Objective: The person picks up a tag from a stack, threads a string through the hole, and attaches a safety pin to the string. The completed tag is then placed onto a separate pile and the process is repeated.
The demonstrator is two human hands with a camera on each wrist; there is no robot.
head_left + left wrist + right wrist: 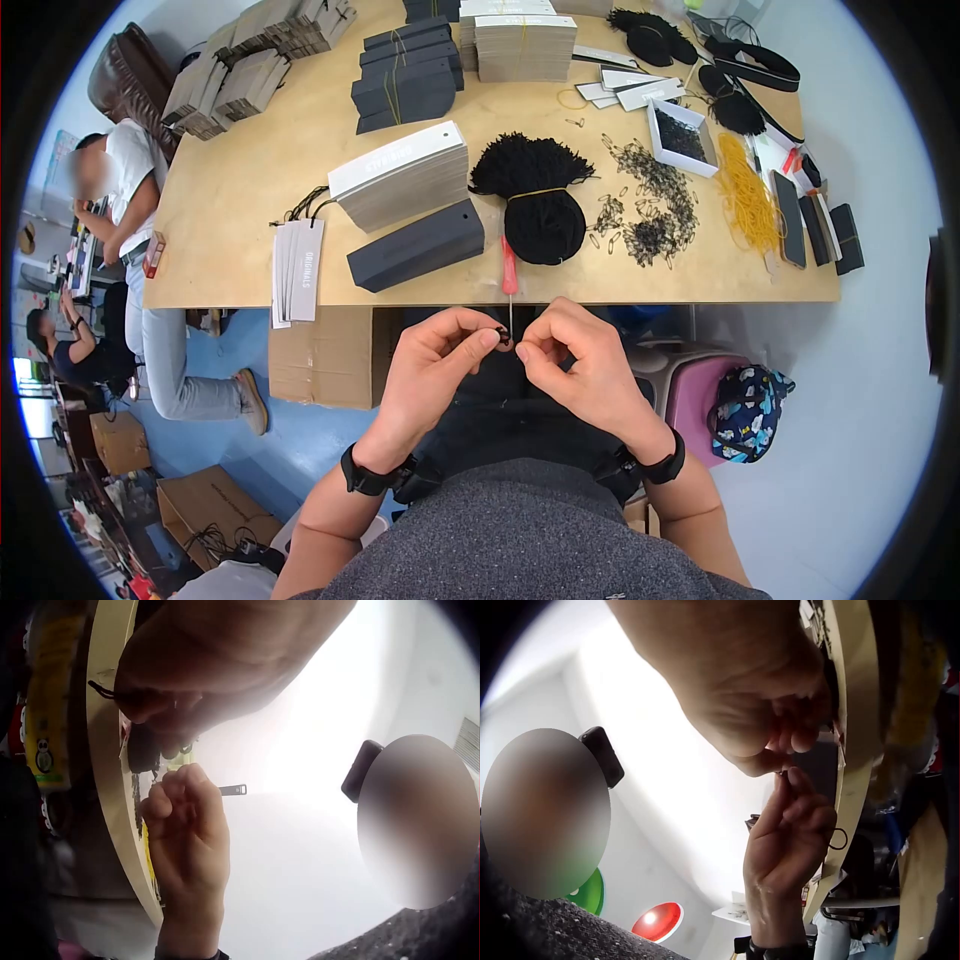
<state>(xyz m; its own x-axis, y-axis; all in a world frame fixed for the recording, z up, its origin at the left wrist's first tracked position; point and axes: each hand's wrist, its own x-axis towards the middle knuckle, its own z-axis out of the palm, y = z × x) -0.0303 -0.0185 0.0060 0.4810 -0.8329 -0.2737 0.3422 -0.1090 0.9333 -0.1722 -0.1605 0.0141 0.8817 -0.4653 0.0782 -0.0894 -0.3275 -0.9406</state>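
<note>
In the head view my left hand (pixel 432 375) pinches a small black cord (pixel 503 336) between thumb and forefinger, just off the table's front edge. A loop of dark cord (pixel 840 838) hangs out past its curled fingers in the right wrist view. My right hand (pixel 585 370) is close beside it, thumb and forefinger tips brought together; whether they hold a pin or the cord's end is too small to tell. A red-handled tool (pixel 509 270) lies at the edge beyond both hands, next to a bundle of black cords (pixel 545 225).
Stacked grey tags (pixel 400 180) and a dark tag stack (pixel 415 247) stand left of the cords. Loose safety pins (pixel 655 215), yellow rubber bands (pixel 747 195) and a phone (pixel 788 220) lie to the right. Strung tags (pixel 297 270) overhang the front edge. A person sits at far left.
</note>
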